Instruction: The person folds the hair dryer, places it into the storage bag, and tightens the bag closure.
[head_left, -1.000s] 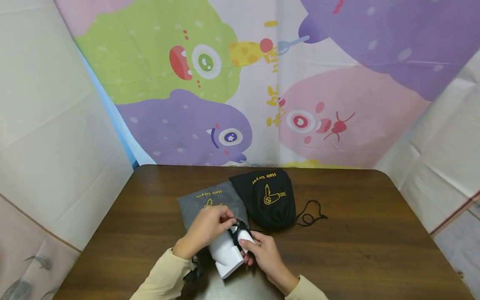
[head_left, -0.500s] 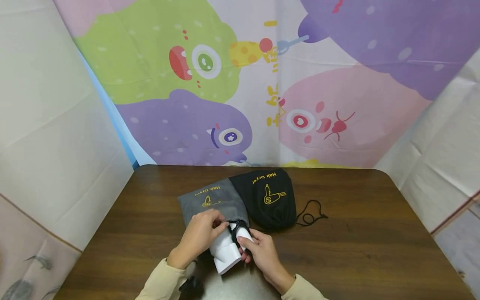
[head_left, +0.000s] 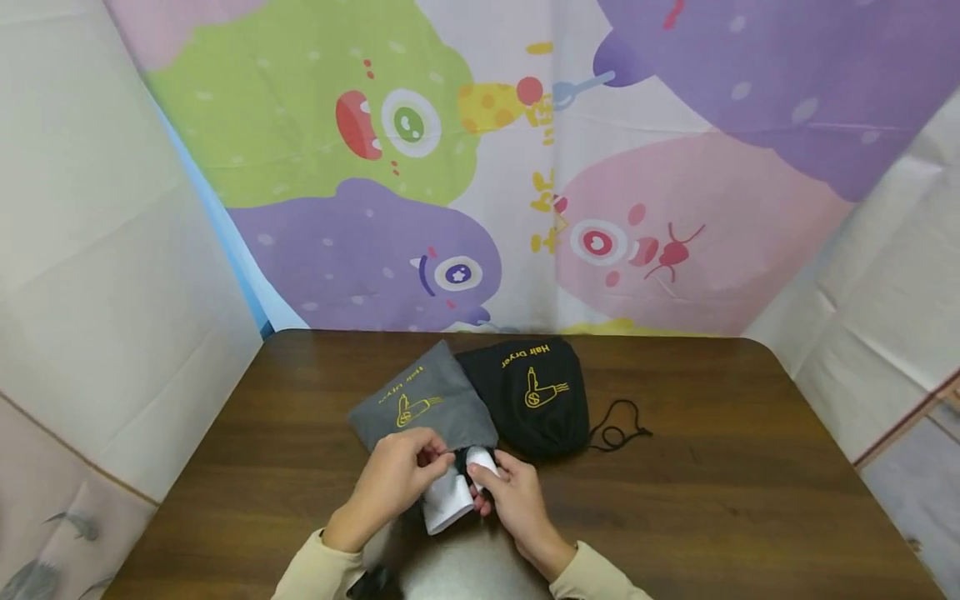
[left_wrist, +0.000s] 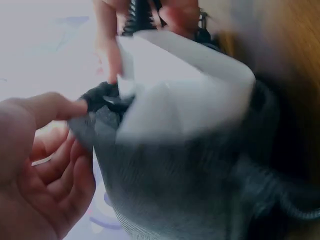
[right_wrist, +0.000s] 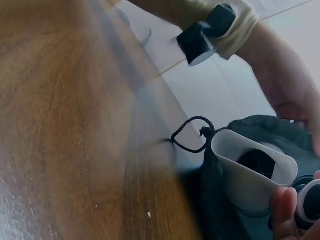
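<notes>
A white hair dryer (head_left: 447, 506) lies mostly inside a grey drawstring bag (head_left: 423, 400) printed with "Hair Dryer" in yellow. Its wide nozzle (right_wrist: 250, 187) and the end of its handle stick out of the bag's mouth toward the person. My left hand (head_left: 393, 482) pinches the rim of the bag between thumb and fingers, plainly so in the left wrist view. My right hand (head_left: 519, 507) grips the handle end, thumb on top. Black power cord shows around the handle, partly hidden by the bag and fingers.
Right beside the grey bag, a black drawstring bag (head_left: 536, 404) with the same print lies full and rounded, its looped cord (head_left: 621, 429) trailing rightward. Both rest on a brown wooden table (head_left: 712, 467). Behind hangs a cartoon-printed cloth (head_left: 375, 250).
The hair dryer has gone deeper into the grey bag, and less of its body shows. The grey bag has turned and slid up around it. Both hands moved slightly left.
</notes>
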